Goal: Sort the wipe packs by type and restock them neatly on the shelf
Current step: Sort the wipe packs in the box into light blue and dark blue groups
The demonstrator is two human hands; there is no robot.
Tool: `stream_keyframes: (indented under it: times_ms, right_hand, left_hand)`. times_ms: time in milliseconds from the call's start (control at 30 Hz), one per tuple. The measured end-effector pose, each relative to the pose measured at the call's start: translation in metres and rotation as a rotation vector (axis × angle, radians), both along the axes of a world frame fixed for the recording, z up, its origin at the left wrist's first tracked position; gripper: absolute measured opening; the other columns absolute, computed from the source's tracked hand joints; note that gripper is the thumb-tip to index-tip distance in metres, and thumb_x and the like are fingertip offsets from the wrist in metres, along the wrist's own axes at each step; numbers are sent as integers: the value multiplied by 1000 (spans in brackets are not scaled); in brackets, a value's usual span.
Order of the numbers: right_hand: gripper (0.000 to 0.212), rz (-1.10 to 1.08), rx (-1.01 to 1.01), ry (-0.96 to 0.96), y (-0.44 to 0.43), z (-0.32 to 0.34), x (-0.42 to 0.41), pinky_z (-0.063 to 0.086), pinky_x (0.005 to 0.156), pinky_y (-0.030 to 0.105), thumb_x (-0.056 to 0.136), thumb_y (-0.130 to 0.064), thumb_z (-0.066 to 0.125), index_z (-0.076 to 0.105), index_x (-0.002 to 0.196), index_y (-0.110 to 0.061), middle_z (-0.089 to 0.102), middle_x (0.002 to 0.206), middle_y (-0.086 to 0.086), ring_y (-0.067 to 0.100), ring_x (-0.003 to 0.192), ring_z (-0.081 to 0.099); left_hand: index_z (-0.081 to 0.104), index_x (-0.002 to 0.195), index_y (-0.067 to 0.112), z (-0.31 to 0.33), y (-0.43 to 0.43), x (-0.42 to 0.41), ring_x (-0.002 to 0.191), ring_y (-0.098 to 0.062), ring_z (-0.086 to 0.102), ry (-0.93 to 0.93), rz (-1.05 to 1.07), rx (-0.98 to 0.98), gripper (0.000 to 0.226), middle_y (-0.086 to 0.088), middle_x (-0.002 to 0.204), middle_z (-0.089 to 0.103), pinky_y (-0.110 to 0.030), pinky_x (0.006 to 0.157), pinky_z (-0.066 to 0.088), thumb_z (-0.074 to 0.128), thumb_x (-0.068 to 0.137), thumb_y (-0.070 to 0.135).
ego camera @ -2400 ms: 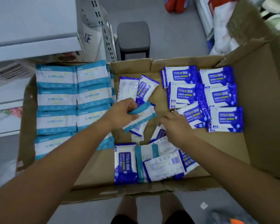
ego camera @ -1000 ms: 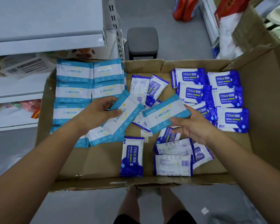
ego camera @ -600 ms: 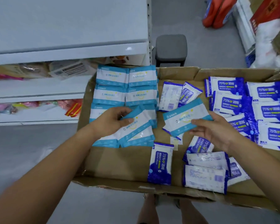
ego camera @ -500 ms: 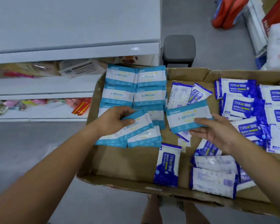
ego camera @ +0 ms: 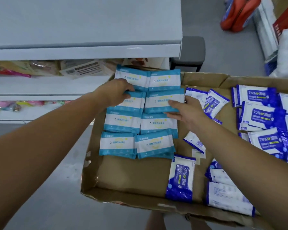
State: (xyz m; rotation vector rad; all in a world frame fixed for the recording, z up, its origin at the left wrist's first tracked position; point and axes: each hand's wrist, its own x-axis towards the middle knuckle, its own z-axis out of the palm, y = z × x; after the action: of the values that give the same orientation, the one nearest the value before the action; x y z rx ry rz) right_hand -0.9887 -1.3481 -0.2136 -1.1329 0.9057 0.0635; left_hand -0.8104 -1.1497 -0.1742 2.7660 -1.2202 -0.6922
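Bare box floor [ego camera: 131,173] lies open near-side of the teal packs [ego camera: 118,143]; dark-blue packs [ego camera: 181,176] crowd its right.

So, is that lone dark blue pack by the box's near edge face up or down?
Face up: the dark blue pack lies flat on the cardboard box, its 75% label showing.

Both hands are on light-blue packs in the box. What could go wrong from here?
1. The right hand pinches a light-blue pack over an uneven pile; the skewed front pack suggests piles may slide.
2. The shelf-side column lies by the torn edge of the cardboard box, so packs might slip out.
3. Face-down dark-blue packs could be missorted.
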Motion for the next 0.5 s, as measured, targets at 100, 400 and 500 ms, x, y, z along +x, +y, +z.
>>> stream_keyframes:
  times_ms: [100,400,500]
  right_hand:
    - [40,292,-568,149,-1,-17,20,60,66,34,81,-36,79,67,113,-15,71,111,1,18,87,70]
    - [35,583,-1093,372,-45,5,-24,39,65,30,95,-51,53,61,97,-17,61,87,-1,20,87,60]
    - [31,547,-988,532,-81,1,-88,44,63,30,94,-46,56,65,83,-18,66,84,6,26,85,63]
  left_hand:
    - [66,126,18,-18,3,6,114,-33,54,-311,-148,8,34,-11,121,63,-45,100,34,66,92,22]
    - [71,107,19,-27,-28,-128,90,-27,64,-204,-378,-487,31,-3,102,68,-37,74,50,73,77,10]
    - [69,101,19,-28,-51,-211,85,-23,67,15,-535,-208,22,-3,95,69,-34,71,54,76,80,22]
